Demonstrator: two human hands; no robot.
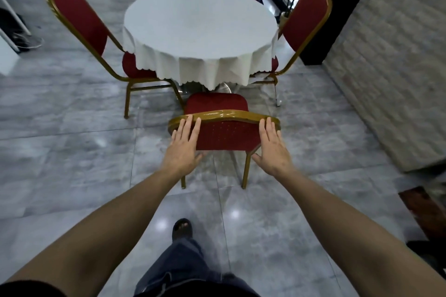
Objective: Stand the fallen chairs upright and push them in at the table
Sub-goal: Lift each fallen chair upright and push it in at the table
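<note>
Both of your hands lie flat, fingers straight, on the nearest chair [225,134]: left hand [184,146] and right hand [273,148] at its backrest's outer edges. It stands upright, just short of the round counter [200,21].

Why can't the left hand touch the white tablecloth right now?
Probably it can't reach yet: the left hand rests flat on the back of the near chair, and that chair's seat sits between it and the tablecloth.
</note>
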